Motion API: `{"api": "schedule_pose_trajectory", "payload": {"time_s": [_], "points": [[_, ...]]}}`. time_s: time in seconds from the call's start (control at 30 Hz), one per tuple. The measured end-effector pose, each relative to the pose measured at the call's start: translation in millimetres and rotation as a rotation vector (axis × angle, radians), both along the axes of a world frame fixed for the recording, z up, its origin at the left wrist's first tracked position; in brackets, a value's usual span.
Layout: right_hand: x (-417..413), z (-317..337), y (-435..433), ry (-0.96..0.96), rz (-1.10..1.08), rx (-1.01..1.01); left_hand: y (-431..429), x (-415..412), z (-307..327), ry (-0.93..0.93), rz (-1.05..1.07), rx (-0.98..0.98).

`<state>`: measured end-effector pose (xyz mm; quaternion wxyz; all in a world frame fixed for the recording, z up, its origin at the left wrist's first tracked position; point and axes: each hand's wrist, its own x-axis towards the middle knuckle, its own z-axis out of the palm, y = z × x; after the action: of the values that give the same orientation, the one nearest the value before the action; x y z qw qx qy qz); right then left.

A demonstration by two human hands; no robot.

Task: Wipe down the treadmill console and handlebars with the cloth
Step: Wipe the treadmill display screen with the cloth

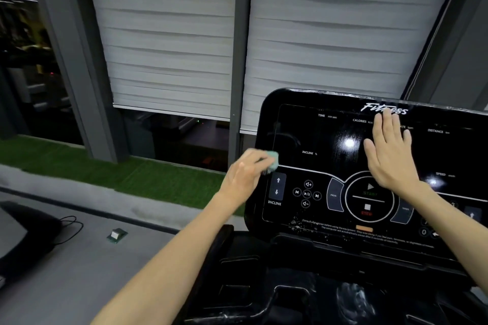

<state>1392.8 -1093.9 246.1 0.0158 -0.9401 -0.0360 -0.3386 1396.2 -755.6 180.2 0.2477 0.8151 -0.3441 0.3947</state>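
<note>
Our left hand (244, 175) grips the cloth (273, 160) at the console (303, 129)'s left edge; our right hand (390, 150) lies flat on it.
We risk pressing START (369, 190) if that palm slips lower while wiping.

Dim light, glare on console (349, 143)

The glossy black treadmill console (317, 140) stood at the right, in front of the pleated grey fabric blinds (169, 34). The left hand (245, 177) held the small pale-green cloth (273, 159) at the console's left edge. The right hand (390, 150) lay flat on the display, right of the cloth. A green artificial-turf strip (105, 166) ran below the blinds, left of the console. Nearer, a small green-and-white box (116, 235) lay on the grey floor (79, 272).
</note>
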Motion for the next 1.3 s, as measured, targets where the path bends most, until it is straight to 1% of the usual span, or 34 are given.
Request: {"api": "schedule_pose_trajectory", "payload": {"time_s": [0.1,0.17,0.23,0.33,0.43,0.53,0.63,0.73,0.83,0.93,1.0,1.1,1.17,1.23,1.3], "points": [[-1,1,-2,0.002,0.005,-0.005,-15,20,44,-0.014,0.042,0.004],[-2,1,-1,0.008,-0.007,-0.009,-21,23,46,-0.036,0.047,-0.029],[-2,0,0,0.003,-0.031,-0.015,-23,15,31,-0.053,0.033,-0.077],[-2,-2,1,0.002,-0.052,-0.012,-24,-7,-12,-0.053,0.008,-0.102],[-1,-2,2,-0.009,-0.071,-0.013,-25,-28,-54,-0.004,0.013,-0.074],[1,-4,2,-0.02,-0.082,-0.018,-25,-33,-65,0.037,0.016,-0.044],[1,-6,2,-0.026,-0.072,-0.016,-31,-20,-34,0.031,0.017,-0.06],[1,-6,1,-0.043,-0.059,-0.017,-44,10,24,-0.016,0.068,-0.116],[2,-6,-1,-0.042,-0.038,-0.006,-57,39,86,-0.039,0.113,-0.116],[1,-8,-3,-0.043,-0.025,0.002,-68,61,128,-0.021,0.17,-0.139],[3,-9,-2,-0.053,-0.029,0.007,-81,68,142,0.001,0.231,-0.161],[5,-10,1,-0.077,-0.037,0.017,-111,61,154,0.002,0.265,-0.119],[6,-10,1,-0.083,-0.039,0.023,-136,51,163,0.054,0.303,-0.109],[5,-10,0,-0.08,-0.027,0.029,-167,43,171,0.131,0.373,-0.054],[4,-8,-2,-0.08,-0.015,0.023,-199,37,172,0.142,0.347,0.007]]}}
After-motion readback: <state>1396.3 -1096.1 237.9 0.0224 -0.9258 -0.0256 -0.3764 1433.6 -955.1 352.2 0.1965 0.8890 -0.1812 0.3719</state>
